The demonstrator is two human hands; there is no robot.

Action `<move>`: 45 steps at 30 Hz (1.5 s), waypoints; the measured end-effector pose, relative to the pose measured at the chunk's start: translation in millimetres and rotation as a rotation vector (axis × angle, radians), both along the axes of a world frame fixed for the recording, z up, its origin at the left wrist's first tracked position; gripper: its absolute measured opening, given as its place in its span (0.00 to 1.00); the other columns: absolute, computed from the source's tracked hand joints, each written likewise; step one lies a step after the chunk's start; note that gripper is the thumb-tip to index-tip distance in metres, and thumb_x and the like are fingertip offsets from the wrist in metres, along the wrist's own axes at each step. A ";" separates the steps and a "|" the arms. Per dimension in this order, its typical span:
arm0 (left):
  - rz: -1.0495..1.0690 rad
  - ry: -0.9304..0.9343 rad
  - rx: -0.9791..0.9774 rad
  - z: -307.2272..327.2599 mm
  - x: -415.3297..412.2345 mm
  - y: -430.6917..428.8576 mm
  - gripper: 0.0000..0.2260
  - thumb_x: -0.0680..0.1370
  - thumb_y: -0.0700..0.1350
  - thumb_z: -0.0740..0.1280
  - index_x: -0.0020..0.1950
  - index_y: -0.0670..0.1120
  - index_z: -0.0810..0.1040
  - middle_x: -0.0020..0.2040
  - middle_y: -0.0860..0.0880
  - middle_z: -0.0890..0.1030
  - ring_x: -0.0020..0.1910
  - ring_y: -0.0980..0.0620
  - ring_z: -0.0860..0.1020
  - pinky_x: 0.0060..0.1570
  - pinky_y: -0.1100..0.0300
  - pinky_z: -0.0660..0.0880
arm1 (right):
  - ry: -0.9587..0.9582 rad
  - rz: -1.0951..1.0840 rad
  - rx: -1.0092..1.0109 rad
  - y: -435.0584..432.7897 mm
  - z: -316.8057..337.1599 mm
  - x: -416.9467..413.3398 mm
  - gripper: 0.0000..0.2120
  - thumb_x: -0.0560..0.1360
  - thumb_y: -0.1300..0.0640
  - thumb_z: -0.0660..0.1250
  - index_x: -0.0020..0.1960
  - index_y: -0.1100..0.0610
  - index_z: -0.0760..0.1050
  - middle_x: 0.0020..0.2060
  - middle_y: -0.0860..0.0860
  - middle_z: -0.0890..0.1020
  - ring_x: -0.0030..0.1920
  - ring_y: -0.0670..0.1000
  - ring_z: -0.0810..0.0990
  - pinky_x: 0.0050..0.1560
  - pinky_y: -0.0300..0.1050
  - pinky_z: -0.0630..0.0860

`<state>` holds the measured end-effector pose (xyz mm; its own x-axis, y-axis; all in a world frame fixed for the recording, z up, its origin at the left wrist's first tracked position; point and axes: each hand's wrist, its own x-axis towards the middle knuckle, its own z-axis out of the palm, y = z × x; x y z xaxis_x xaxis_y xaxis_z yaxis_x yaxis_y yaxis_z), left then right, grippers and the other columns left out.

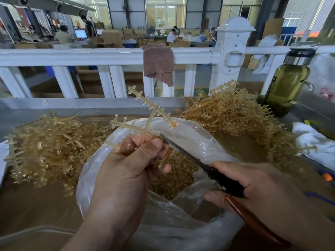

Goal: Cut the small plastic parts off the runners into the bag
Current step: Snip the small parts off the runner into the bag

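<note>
While the left hand (134, 160) is gripping a runner (148, 120) at frame centre, fingers curled round its stem, the right hand (253, 183) is clasping the scissors (190, 156), whose tips are meeting it. Cutting directly over the open bag (204, 138) should be dropping the parts inside. The bottle (288, 84) label at right is reading too blurred.

Cloth and bottle at the rail
A brown cloth (158, 64) is hanging over the white railing (72, 56); a green bottle (288, 84) is standing far right, a white rag (311, 140) lying nearer.
</note>
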<state>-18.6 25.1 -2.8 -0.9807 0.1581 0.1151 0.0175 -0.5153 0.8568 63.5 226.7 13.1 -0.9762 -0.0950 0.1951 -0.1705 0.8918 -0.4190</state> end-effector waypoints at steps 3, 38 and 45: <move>0.005 0.014 0.003 0.4 0.4 0.5 0.06 0.64 0.46 0.75 0.38 0.47 0.84 0.42 0.44 0.83 0.39 0.50 0.83 0.29 0.62 0.78 | 0.003 0.005 0.006 0.3 0.3 -0.3 0.24 0.69 0.28 0.62 0.52 0.45 0.77 0.38 0.41 0.80 0.40 0.42 0.78 0.39 0.41 0.72; -0.025 -0.012 -0.001 -2.9 -0.3 1.8 0.05 0.65 0.44 0.75 0.38 0.46 0.81 0.39 0.44 0.81 0.35 0.51 0.81 0.29 0.61 0.77 | 0.030 0.028 0.013 3.4 -6.6 -3.7 0.23 0.69 0.27 0.59 0.50 0.43 0.77 0.37 0.41 0.80 0.38 0.42 0.79 0.35 0.41 0.73; -0.030 -0.006 -0.014 -1.6 -0.9 1.2 0.05 0.64 0.44 0.75 0.37 0.47 0.81 0.40 0.44 0.81 0.35 0.51 0.81 0.30 0.61 0.78 | 0.019 0.022 0.011 3.1 -5.0 -3.9 0.25 0.69 0.26 0.58 0.52 0.43 0.77 0.38 0.40 0.81 0.40 0.42 0.79 0.37 0.42 0.74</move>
